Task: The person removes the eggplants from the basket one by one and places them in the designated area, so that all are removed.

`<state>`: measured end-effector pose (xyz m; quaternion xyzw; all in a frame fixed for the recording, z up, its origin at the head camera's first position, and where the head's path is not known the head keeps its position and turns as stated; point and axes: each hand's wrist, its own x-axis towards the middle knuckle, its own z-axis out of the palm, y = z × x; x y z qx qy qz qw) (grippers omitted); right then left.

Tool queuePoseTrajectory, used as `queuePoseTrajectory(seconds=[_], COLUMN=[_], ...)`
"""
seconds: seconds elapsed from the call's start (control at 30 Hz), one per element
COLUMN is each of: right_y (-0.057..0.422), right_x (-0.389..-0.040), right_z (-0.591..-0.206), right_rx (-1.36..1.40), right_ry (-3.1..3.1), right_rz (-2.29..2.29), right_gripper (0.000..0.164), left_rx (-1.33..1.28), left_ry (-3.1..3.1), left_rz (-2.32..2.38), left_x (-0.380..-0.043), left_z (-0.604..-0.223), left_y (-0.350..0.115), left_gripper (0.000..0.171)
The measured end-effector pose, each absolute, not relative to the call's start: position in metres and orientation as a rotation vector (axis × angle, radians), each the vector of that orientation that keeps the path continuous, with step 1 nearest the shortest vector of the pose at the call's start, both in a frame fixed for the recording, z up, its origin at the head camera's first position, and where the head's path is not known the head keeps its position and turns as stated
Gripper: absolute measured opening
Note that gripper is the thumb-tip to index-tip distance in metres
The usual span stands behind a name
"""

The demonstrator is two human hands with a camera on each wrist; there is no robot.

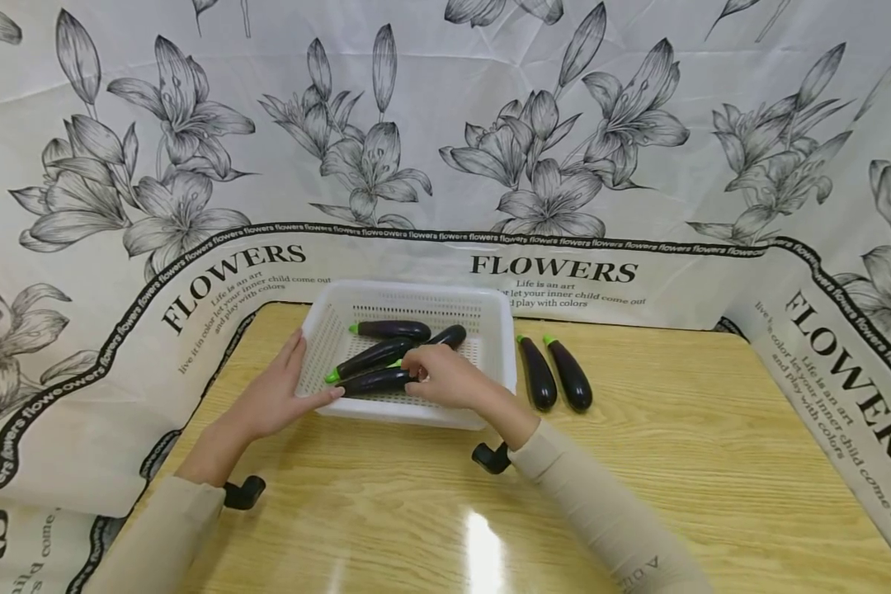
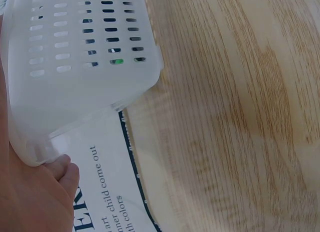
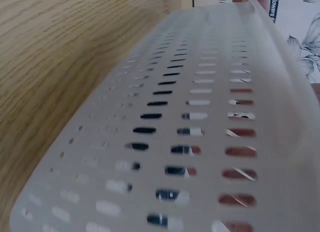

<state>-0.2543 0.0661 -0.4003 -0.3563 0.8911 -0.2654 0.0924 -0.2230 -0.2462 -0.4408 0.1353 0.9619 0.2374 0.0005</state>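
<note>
A white perforated plastic basket stands on the table with several dark eggplants inside, some showing green stems. At its left side my left hand holds the rim, fingers along the outer wall and thumb at the front corner. The left wrist view shows curled fingertips at the basket's rim. My right hand reaches in over the front rim, its bent fingers and thumb gripping the right end of the front eggplant. This hand partly covers another eggplant behind it. The right wrist view sees the fingers only through the basket's slots.
Two eggplants, a left one and a right one, lie side by side on the wooden table, just right of the basket. A flower-printed cloth hangs behind and along both sides of the table.
</note>
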Motion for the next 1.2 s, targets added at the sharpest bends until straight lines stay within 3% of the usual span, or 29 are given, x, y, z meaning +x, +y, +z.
queuePoseTrajectory(seconds=[0.47,1.2], right_y=[0.029,0.022], right_x=[-0.267,-0.273], right_z=[-0.416,-0.425], right_rx=[-1.067,-0.925], right_ry=[2.643,2.600], right_rz=[-0.588,-0.416], right_gripper=[0.043,0.036], left_rx=[0.421,0.409], left_ry=[3.006,3.006], left_rz=[0.750,0.755], left_x=[-0.225,-0.225], left_z=[-0.441,-0.442], left_y=[-0.246,-0.246], left_gripper=[0.120,0.120])
